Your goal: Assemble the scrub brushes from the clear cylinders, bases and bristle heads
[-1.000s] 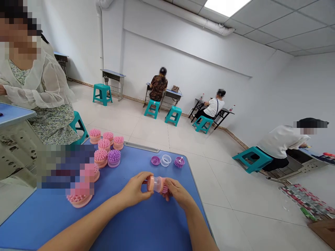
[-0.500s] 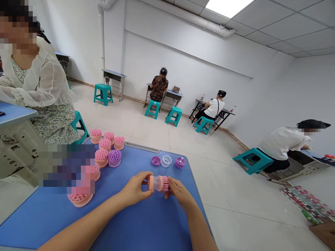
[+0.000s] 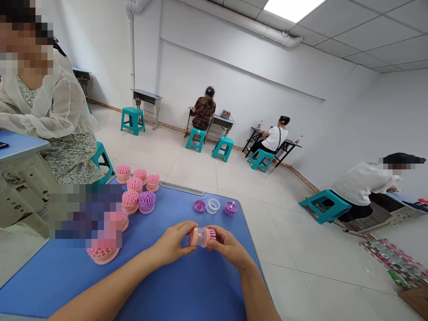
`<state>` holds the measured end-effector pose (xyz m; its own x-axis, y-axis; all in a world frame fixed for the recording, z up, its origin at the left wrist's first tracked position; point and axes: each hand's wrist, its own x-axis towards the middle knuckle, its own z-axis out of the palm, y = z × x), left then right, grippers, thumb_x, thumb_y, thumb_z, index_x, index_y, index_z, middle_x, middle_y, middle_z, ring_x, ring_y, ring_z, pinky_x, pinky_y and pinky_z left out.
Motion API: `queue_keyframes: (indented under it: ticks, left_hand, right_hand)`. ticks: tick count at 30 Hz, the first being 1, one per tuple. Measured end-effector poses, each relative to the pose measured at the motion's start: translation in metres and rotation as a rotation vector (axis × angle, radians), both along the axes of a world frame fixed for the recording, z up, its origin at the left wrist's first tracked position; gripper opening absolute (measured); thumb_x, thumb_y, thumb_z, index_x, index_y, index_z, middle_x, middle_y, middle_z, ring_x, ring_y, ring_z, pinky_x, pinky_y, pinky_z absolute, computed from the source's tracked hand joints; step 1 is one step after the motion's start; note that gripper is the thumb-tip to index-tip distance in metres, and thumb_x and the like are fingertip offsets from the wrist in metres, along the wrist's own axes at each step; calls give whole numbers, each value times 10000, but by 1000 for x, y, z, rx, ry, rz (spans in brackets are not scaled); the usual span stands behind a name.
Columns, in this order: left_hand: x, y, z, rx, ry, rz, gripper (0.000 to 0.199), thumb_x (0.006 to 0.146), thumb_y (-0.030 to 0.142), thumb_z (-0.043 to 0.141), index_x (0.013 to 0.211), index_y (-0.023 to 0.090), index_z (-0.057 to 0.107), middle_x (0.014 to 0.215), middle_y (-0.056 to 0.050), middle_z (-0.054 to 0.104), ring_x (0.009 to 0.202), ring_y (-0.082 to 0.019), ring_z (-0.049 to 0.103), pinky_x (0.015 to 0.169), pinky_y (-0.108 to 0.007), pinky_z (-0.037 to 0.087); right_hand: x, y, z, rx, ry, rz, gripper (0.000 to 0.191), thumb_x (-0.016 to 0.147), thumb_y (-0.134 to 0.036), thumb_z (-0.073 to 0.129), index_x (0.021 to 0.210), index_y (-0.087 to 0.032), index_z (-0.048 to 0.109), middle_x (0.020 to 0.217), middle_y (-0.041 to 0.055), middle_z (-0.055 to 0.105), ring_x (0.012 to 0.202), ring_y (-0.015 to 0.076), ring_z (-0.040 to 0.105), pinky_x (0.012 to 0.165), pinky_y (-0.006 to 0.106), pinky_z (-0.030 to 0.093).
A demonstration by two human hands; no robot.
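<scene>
Above the blue desk, a pink brush with a clear middle section point(image 3: 202, 237) lies sideways between both hands. My left hand point(image 3: 177, 243) grips its smooth pink end. My right hand point(image 3: 226, 246) is closed round the bristled end, covering part of the pink bristles. Beyond the hands, a purple disc point(image 3: 199, 205), a clear ring point(image 3: 213, 206) and a purple bristled piece point(image 3: 230, 208) with a white stem stand in a row. At the left are several pink brushes point(image 3: 130, 202) and a purple brush point(image 3: 147, 202).
The blue desktop point(image 3: 174, 285) has a raised far edge with a slot point(image 3: 182, 188). A blurred patch hides part of its left side. A seated person point(image 3: 63, 102) is at a neighbouring desk on the left; other people sit farther away.
My right hand has shifted its hold from the bristle tips to farther round the bristled end. The brush has turned slightly between the hands.
</scene>
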<state>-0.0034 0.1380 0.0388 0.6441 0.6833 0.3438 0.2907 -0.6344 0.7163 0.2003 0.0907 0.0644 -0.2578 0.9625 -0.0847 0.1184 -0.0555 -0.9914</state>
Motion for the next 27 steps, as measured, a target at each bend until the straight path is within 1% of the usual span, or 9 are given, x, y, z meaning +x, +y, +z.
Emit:
queue_keyframes:
  ticks: [3, 5, 9, 11, 14, 17, 20, 24, 27]
  left_hand:
    - [0, 2, -4, 142, 23, -8, 470, 720, 173, 629, 1163, 193, 471, 1172, -104, 596, 1052, -234, 575, 902, -366, 474]
    - [0, 3, -5, 251, 11, -24, 401, 782, 184, 569, 1169, 193, 465, 1168, -111, 601, 1068, -229, 569, 912, -369, 468]
    - [2, 4, -5, 374, -50, -45, 316, 845, 157, 457, 1158, 193, 474, 1141, -106, 614, 1071, -205, 565, 924, -347, 462]
    - [2, 3, -4, 320, -57, -15, 358, 802, 141, 489, 1156, 197, 475, 1143, -102, 610, 1062, -209, 570, 914, -341, 469]
    - [3, 2, -3, 169, -46, 42, 435, 709, 126, 557, 1134, 186, 487, 1129, -102, 610, 1038, -223, 580, 899, -343, 479]
    - [4, 2, -1, 38, -34, 86, 459, 667, 131, 585, 1114, 185, 496, 1098, -94, 616, 997, -220, 595, 871, -343, 494]
    - [2, 1, 0, -18, -39, 86, 469, 667, 137, 586, 1124, 194, 495, 1128, -91, 602, 1020, -219, 582, 879, -342, 488]
    - [0, 1, 1, -16, -60, 32, 476, 679, 127, 573, 1145, 184, 494, 1176, -95, 580, 1069, -220, 553, 901, -333, 471]
    - [0, 1, 2, -43, -77, 7, 460, 679, 135, 581, 1128, 194, 500, 1152, -80, 585, 1034, -207, 569, 888, -320, 479]
  right_hand:
    - [-4, 1, 1, -15, -3, -18, 380, 706, -452, 673, 964, -179, 612, 764, 0, 573, 635, 124, 494, 611, 261, 421]
    - [-7, 2, -3, -59, 9, -55, 376, 742, -525, 602, 818, -157, 622, 674, -4, 565, 557, 108, 481, 553, 247, 399]
    - [-12, 5, -13, -133, 23, -86, 556, 808, -639, 391, 625, -144, 565, 546, 9, 555, 426, 91, 458, 464, 238, 359]
    - [-12, 4, -14, -162, 58, -82, 559, 782, -661, 418, 681, -138, 587, 584, 21, 582, 455, 99, 496, 494, 247, 398]
    - [-7, 2, -11, -201, 153, -129, 554, 725, -662, 514, 951, -163, 596, 742, 37, 628, 587, 139, 585, 616, 308, 470]
    - [-2, 0, -6, -158, 174, -159, 624, 634, -477, 738, 1160, -245, 494, 975, 44, 623, 798, 176, 612, 730, 333, 472]
    - [0, 0, -5, -73, 160, -130, 543, 605, -347, 792, 1080, -239, 552, 991, 29, 615, 855, 171, 585, 779, 320, 452]
    - [-2, 3, -7, -72, 76, -102, 338, 729, -447, 663, 927, -174, 631, 745, 6, 609, 635, 122, 542, 632, 270, 439]
    - [-3, 3, -9, -103, 57, -118, 400, 804, -523, 530, 813, -140, 644, 627, -6, 555, 523, 94, 482, 548, 250, 405]
